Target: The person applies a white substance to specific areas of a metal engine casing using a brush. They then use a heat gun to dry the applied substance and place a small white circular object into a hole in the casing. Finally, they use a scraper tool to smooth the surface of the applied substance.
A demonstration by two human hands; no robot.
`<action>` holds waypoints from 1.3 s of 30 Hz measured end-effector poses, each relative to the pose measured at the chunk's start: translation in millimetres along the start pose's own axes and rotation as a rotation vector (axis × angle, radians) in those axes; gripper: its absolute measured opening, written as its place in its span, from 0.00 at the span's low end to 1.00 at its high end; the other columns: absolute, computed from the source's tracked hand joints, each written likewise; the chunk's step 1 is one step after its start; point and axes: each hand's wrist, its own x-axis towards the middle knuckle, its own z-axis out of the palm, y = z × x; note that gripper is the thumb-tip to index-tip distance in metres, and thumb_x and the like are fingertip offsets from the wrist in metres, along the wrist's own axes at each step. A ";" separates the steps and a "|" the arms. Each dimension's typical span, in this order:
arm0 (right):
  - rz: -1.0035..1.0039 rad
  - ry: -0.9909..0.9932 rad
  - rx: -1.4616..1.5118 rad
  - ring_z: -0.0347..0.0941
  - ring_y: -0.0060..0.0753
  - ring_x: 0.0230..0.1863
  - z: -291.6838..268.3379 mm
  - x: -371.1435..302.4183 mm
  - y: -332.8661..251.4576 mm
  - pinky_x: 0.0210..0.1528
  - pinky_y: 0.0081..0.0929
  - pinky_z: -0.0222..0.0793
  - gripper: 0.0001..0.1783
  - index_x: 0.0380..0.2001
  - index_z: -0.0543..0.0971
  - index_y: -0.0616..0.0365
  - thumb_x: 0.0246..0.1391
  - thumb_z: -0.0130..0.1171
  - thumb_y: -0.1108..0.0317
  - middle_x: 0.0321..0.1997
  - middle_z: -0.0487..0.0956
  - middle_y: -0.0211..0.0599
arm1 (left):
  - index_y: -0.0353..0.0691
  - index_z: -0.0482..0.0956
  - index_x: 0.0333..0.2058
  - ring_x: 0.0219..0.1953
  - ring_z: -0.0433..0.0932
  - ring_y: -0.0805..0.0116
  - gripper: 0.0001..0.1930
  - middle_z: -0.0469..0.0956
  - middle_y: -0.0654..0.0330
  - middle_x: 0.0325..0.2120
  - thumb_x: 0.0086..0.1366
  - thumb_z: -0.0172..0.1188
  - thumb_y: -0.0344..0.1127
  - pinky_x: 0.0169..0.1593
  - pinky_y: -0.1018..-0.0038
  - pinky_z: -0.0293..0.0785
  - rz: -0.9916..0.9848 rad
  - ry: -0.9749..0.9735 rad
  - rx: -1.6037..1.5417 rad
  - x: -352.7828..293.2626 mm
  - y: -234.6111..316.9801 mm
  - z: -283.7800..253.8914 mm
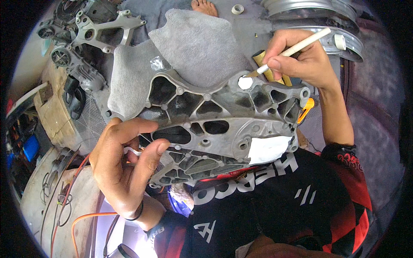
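Observation:
A grey cast-metal engine cover [228, 107], ribbed with open pockets, stands across the middle in front of my torso. My right hand [297, 58] pinches a paintbrush [307, 41] with a pale handle. Its brown bristles touch the edge of a round white patch [245, 82] on the cover's upper rim. A larger white patch [269, 149] lies on the lower right of the cover. My left hand [124, 161] is bent round the cover's left end, thumb and forefinger apart over its edge. Behind those fingers shows a small white piece I cannot make out.
Grey cloths [198, 47] lie beyond the cover. Other metal engine parts [79, 71] and a bracket [107, 30] are at the upper left. Wheel rims [309, 8] lie at the upper right, near a white roll [340, 42]. Orange cable [86, 216] runs at the lower left.

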 end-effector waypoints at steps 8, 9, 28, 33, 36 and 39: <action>0.014 0.036 0.022 0.72 0.18 0.21 -3.0 -7.0 1.7 0.22 0.15 0.65 0.06 0.28 0.77 0.65 0.54 0.62 0.72 0.23 0.76 0.34 | 0.34 0.78 0.30 0.19 0.60 0.76 0.14 0.77 0.61 0.24 0.43 0.72 0.29 0.22 0.80 0.52 -0.026 -0.027 0.028 3.6 6.0 4.8; 0.011 0.033 0.007 0.72 0.19 0.21 -5.5 -8.7 2.9 0.22 0.15 0.65 0.06 0.28 0.77 0.65 0.54 0.61 0.72 0.23 0.76 0.35 | 0.34 0.79 0.30 0.19 0.61 0.76 0.14 0.77 0.61 0.24 0.44 0.72 0.28 0.22 0.79 0.52 -0.029 -0.039 0.038 3.6 6.7 5.7; -0.196 0.266 0.196 0.76 0.23 0.28 -19.4 -53.6 25.0 0.31 0.19 0.71 0.06 0.33 0.78 0.65 0.54 0.61 0.72 0.28 0.78 0.38 | 0.41 0.81 0.36 0.26 0.67 0.67 0.13 0.65 0.64 0.23 0.49 0.62 0.31 0.30 0.70 0.58 0.613 -0.230 0.514 46.8 16.1 86.0; -0.257 0.294 0.276 0.74 0.23 0.28 -19.4 -68.2 28.3 0.32 0.19 0.69 0.07 0.34 0.77 0.65 0.55 0.59 0.73 0.27 0.77 0.39 | 0.41 0.81 0.33 0.24 0.66 0.69 0.11 0.64 0.65 0.22 0.47 0.62 0.30 0.29 0.71 0.57 0.596 -0.183 0.445 48.2 12.8 91.0; -0.314 0.280 0.259 0.73 0.23 0.27 -21.6 -70.9 31.6 0.31 0.19 0.68 0.08 0.34 0.77 0.66 0.55 0.59 0.71 0.27 0.77 0.40 | 0.42 0.80 0.30 0.24 0.66 0.68 0.10 0.63 0.64 0.22 0.45 0.63 0.30 0.29 0.71 0.57 0.598 -0.148 0.451 51.7 13.9 95.7; -0.278 0.292 0.201 0.67 0.25 0.26 -21.2 -76.1 29.7 0.33 0.26 0.64 0.08 0.34 0.75 0.61 0.57 0.58 0.67 0.24 0.72 0.36 | 0.42 0.78 0.27 0.24 0.66 0.66 0.09 0.62 0.63 0.21 0.44 0.65 0.31 0.29 0.70 0.57 0.629 -0.135 0.483 57.1 16.4 98.6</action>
